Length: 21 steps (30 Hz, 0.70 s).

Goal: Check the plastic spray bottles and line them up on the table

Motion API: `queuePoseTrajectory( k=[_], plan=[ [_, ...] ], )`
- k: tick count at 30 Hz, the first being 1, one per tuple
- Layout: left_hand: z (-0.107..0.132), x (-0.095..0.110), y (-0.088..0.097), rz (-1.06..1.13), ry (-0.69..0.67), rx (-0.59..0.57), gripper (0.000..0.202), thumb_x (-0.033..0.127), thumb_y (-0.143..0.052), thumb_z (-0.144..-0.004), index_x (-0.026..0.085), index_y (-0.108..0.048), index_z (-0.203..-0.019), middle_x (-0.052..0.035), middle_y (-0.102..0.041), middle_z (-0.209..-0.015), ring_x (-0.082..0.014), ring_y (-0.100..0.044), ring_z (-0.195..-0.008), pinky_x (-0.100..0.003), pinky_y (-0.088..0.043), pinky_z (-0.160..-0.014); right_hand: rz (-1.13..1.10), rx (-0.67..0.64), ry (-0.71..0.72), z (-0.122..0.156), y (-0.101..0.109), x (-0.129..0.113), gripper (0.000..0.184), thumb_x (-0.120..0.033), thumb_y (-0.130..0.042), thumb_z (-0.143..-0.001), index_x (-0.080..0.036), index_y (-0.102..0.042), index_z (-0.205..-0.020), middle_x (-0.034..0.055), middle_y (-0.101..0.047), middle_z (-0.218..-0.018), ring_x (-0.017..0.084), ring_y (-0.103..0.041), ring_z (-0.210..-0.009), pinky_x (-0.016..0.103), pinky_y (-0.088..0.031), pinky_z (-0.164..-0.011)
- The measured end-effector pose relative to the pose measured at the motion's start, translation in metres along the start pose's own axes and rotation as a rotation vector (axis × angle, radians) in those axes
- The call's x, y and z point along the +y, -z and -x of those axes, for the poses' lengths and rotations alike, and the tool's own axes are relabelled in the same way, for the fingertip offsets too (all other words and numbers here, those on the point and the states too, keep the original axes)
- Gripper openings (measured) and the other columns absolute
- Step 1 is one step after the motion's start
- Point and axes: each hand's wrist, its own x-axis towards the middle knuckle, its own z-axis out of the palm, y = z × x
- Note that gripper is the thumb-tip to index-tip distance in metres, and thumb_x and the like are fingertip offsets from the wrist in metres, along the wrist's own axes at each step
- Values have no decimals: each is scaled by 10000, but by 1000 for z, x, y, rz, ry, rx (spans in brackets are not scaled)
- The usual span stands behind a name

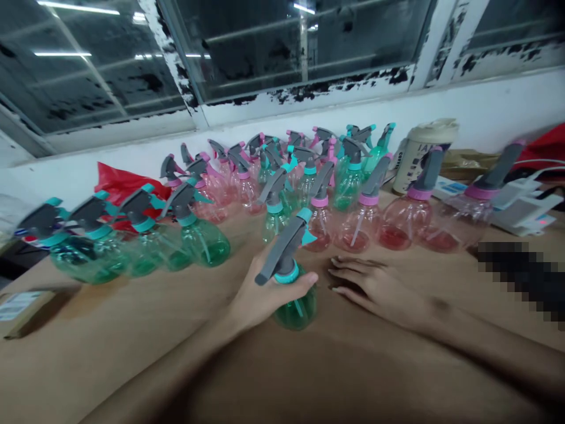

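My left hand (260, 294) is wrapped round the neck and shoulder of a green spray bottle (296, 306) with a grey trigger head and teal collar, which stands upright on the brown table (132, 341). My right hand (375, 285) lies flat on the table just right of that bottle, fingers stretched out and apart, holding nothing. Beyond both hands stand several more spray bottles: a row of green ones (145, 241) at the left and pink ones (388, 227) at the right.
More bottles crowd the back by the white wall. A red bag (117, 182) lies behind the green row. A cream container (419, 153) and a white device (525, 206) sit at the right. A small cardboard box (24, 309) rests at the left edge.
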Motion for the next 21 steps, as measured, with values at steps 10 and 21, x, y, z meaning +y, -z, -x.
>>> queuePoseTrajectory(
  k=[10,21],
  plan=[
    [22,1,5,144,-8,24,316,355,-569,-838,239,-529,-1130,-55,-621,-1153,-224,-568,-1093,-429,-437,-958,114,26,-182,-41,48,-37,314,-361,-435,-907,-218,-632,-1106,73,-724,-931,270,-683,-778,412,-527,-659],
    [44,-36,55,-249,78,211,337,460,-556,-834,194,-572,-1038,-55,-680,-960,-242,-646,-855,-356,-499,-737,133,149,-307,-89,49,-60,463,-448,-428,-891,-191,-513,-1268,83,-706,-759,301,-671,-724,404,-489,-580]
  ],
)
